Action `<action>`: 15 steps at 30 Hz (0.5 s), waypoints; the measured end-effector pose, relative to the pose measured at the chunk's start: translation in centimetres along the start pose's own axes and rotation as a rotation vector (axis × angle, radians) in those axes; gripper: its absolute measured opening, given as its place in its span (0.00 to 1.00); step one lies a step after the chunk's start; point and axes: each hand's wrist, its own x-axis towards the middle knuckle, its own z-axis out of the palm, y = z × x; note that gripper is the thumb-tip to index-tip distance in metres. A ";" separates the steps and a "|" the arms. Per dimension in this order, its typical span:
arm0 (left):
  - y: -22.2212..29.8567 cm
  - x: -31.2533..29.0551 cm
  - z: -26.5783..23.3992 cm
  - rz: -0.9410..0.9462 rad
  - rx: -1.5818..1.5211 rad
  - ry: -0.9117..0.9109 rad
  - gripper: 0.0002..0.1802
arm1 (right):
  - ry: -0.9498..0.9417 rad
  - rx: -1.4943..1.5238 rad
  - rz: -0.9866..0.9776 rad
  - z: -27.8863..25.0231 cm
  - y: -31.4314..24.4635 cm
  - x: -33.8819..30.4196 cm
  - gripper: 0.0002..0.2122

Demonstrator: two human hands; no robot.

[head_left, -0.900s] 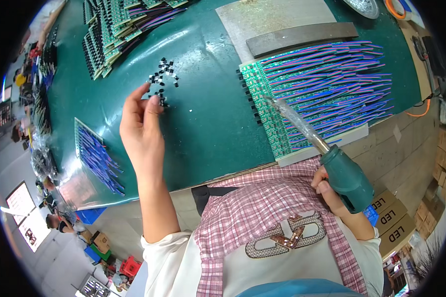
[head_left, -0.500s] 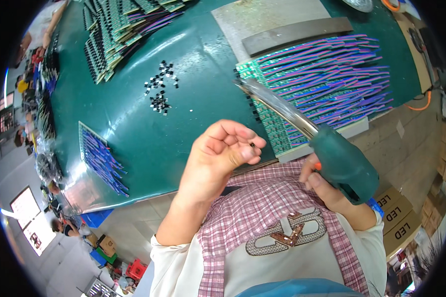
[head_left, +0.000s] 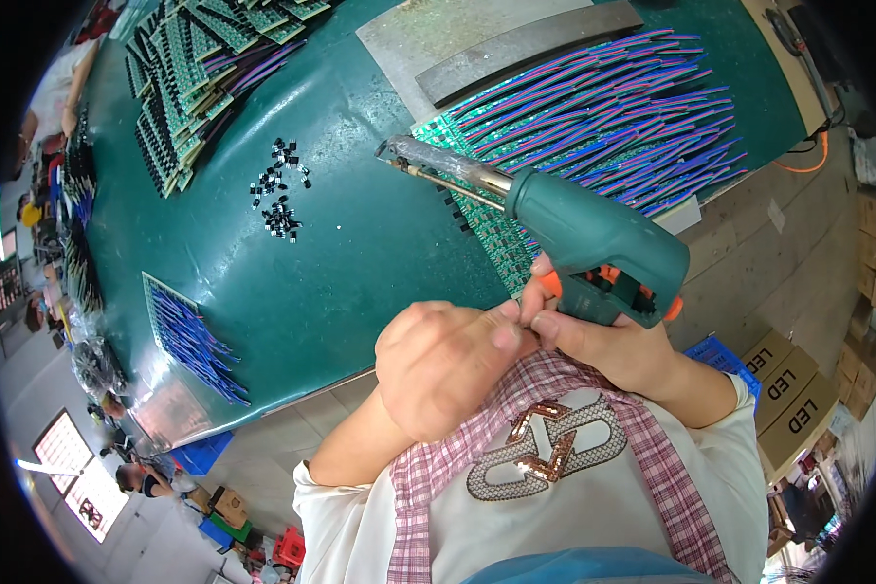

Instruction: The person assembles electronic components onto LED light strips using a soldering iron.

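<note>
My right hand is wrapped round the handle of a green soldering gun with an orange trigger. Its metal nozzle and thin feed tube point to the far left, over the edge of a panel of green circuit boards with blue and pink wires. Thumb and fingers of my left hand are pinched together, their tips meeting the right hand's fingertips in front of the apron. A small piece between the fingertips is mostly hidden. Small black components lie in loose piles left of the gun.
A curved grey metal bar rests on a metal plate behind the wired panel. Stacked circuit boards are at the far left. A smaller wired board lies near the table's left edge. Cardboard boxes stand at the lower right.
My hands have come together, the left moving right and nearer my body. The soldering gun has swung up and left, its nozzle now pointing more to the left.
</note>
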 end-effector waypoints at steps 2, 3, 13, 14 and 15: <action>0.0 0.0 0.0 -0.021 -0.008 -0.005 0.36 | 0.011 0.002 0.024 0.0 -0.1 -0.1 0.03; 0.0 0.0 0.1 0.000 0.002 0.002 0.35 | 0.008 0.011 0.031 0.0 -0.1 -0.1 0.04; -1.1 0.1 1.7 0.385 0.226 0.163 0.14 | 0.038 -0.041 0.093 -0.1 0.1 -0.3 0.14; -1.1 0.1 1.7 0.341 0.177 0.139 0.14 | 0.040 -0.086 0.052 -0.2 0.2 -0.3 0.14; -0.9 0.1 1.5 0.291 0.141 0.115 0.13 | 0.039 -0.133 0.024 -0.3 0.3 -0.3 0.14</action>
